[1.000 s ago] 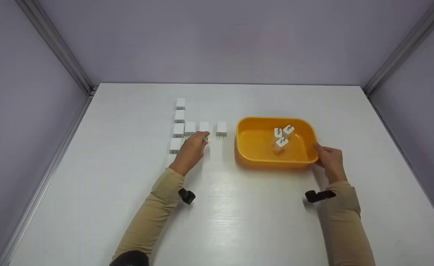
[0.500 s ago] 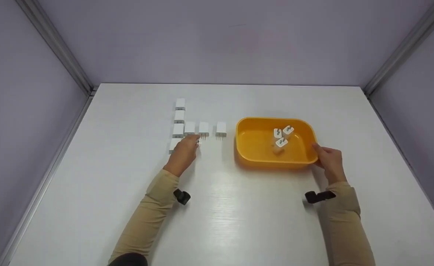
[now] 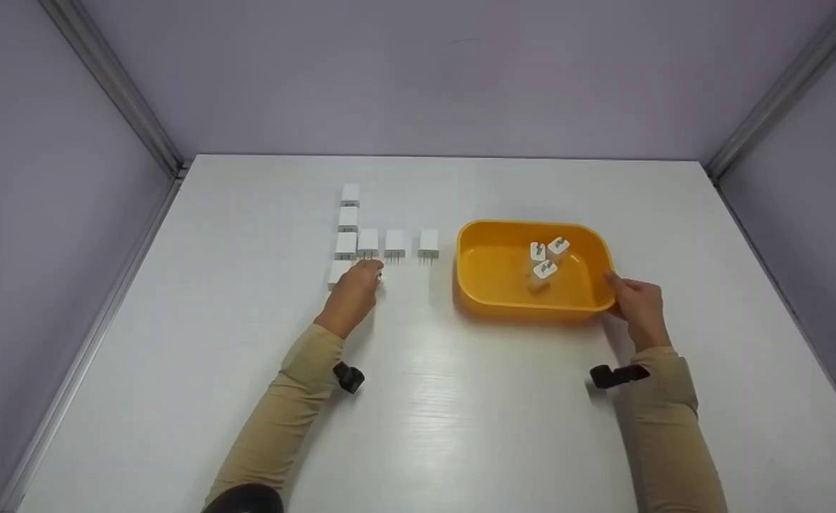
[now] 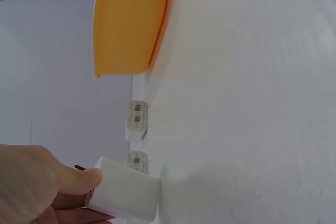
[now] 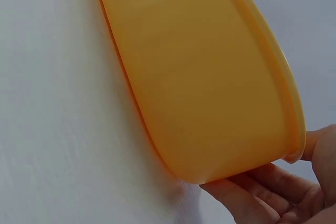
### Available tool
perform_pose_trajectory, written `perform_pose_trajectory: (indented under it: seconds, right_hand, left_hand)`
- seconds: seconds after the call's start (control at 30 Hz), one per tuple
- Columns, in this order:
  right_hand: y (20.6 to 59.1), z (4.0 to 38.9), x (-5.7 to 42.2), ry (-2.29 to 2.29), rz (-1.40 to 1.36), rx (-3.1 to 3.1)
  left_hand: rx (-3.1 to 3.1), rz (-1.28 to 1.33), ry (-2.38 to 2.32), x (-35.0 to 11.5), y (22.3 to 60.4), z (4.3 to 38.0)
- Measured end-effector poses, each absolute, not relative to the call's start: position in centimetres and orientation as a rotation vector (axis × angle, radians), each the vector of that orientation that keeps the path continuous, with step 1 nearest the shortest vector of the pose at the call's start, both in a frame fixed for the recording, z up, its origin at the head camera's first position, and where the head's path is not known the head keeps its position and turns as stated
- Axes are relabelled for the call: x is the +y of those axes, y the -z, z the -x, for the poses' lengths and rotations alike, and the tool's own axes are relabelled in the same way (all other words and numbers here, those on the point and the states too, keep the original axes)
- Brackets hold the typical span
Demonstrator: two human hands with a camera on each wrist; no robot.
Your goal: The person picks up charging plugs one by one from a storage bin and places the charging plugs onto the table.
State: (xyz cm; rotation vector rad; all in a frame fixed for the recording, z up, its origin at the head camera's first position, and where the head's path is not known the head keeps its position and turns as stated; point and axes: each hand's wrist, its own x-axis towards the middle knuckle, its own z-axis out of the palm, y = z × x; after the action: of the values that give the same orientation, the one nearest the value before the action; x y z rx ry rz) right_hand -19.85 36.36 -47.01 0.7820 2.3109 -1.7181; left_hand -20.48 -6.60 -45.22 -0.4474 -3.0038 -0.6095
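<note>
Two white plugs [image 4: 133, 131] bear unreadable print [image 4: 131, 115]; left fingers [image 4: 76, 216] pinch another plug [image 4: 126, 192]; right fingers [image 5: 236, 200] grip a yellow bin [image 5: 199, 77].

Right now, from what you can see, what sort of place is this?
Probably a small work booth: a bare-topped white table with plain greyish walls on three sides and metal strips running up the corners.

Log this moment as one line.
left hand: pinches white plug | right hand: grips yellow tray | in tray: three plugs | on table: more white plugs
</note>
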Motion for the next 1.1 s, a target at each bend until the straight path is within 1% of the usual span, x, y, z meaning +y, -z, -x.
perform_pose_trajectory:
  seconds: [0.33, 0.6, 1.1]
  right_hand:
    - [46.9, 20.1, 36.1, 1.642, -0.796, 2.284]
    - [47.2, 19.6, 36.8, 1.623, -0.76, 2.303]
    - [46.7, 19.9, 36.5, 1.668, -0.769, 2.295]
  left_hand:
    - [-2.986, 0.414, 0.636, -7.0, 45.7, 20.5]
    - [-2.97, 0.388, 0.513, -6.8, 46.6, 20.4]
    - [-2.937, 0.413, 0.519, -7.2, 46.3, 20.7]
